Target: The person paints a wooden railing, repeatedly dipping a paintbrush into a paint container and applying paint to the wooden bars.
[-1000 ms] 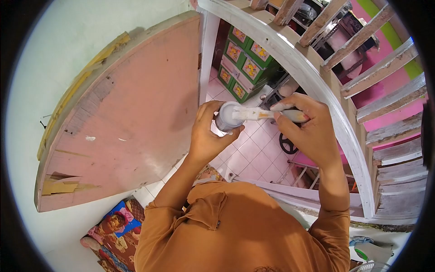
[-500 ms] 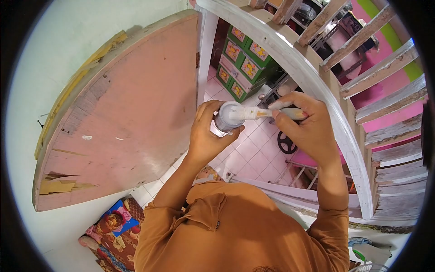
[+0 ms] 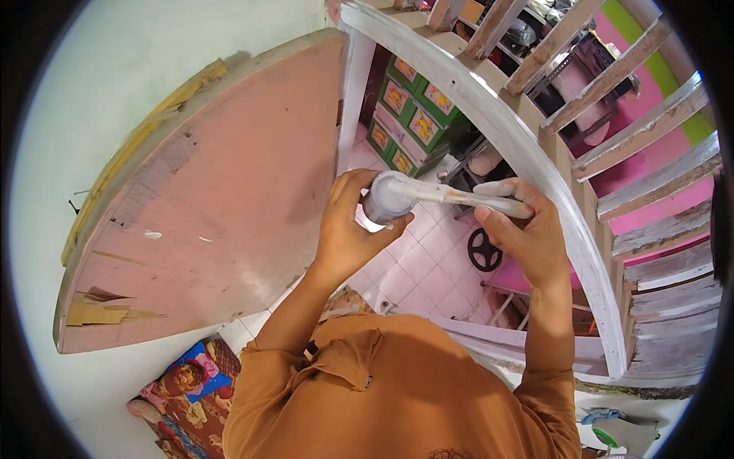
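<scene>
The left hand (image 3: 345, 222) partly covers the cup (image 3: 388, 203); below the cup, the brown shirt (image 3: 428, 382) runs past the bottom edge.

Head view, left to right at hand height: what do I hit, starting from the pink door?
Pink door → left hand → cup → brush → right hand → white frame → wooden slats.

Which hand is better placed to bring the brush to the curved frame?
Probably the right hand: it grips the brush by its handle and looks nearer the curved frame, while the left hand holds the cup.
</scene>
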Demonstrator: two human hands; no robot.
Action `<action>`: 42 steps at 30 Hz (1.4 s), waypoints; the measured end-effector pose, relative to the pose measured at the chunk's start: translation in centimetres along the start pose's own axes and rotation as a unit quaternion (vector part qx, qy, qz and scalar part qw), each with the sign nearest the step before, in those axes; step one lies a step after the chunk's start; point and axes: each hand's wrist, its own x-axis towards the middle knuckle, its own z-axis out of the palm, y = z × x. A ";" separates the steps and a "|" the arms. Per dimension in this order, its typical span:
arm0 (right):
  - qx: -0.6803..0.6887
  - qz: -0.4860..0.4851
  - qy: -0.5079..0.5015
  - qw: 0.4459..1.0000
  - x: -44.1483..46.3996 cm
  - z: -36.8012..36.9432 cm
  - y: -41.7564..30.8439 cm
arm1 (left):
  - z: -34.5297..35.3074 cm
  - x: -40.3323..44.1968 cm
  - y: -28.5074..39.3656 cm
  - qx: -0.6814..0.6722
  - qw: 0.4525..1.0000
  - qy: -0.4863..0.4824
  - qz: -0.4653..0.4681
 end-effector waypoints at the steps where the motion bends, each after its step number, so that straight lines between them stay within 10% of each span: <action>1: 0.017 0.003 0.008 1.000 0.0 0.0 0.3 | -0.1 0.2 0.1 0.001 1.000 0.002 0.002; 23: 0.173 -0.018 0.103 0.979 -1.0 -1.9 -5.6 | -3.3 6.6 5.5 -0.032 0.998 -0.038 0.038; 42: 0.088 -0.238 0.234 0.939 5.0 -7.8 -15.3 | -0.6 19.2 10.1 -0.159 0.982 -0.102 0.033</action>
